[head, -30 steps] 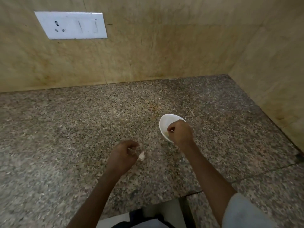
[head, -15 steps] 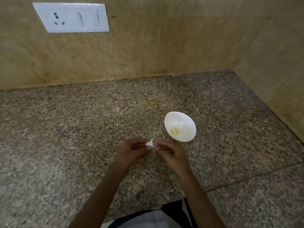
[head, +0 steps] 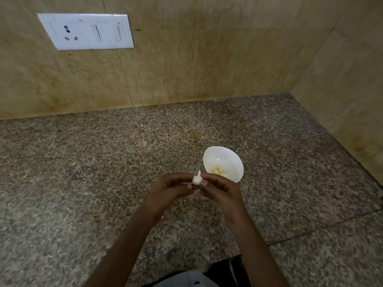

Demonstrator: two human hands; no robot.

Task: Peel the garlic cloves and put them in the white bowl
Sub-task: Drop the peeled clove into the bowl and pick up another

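Observation:
A small white garlic bulb [head: 196,179] with its stem pointing up is pinched between the fingertips of both hands above the granite counter. My left hand [head: 170,188] grips it from the left and my right hand [head: 220,189] from the right. Just beyond the right hand stands the white bowl [head: 230,160], with a few pale yellow peeled cloves [head: 218,170] lying in its bottom. The near rim of the bowl is partly hidden by my right hand.
The speckled granite counter [head: 103,172] ends at beige tiled walls at the back and on the right. A white switch and socket plate [head: 86,31] is on the back wall at the upper left. The counter's front edge runs below my arms.
My right hand has come away from the bowl and joined the left hand at the garlic. Both hands have lifted slightly and now hold the bulb together.

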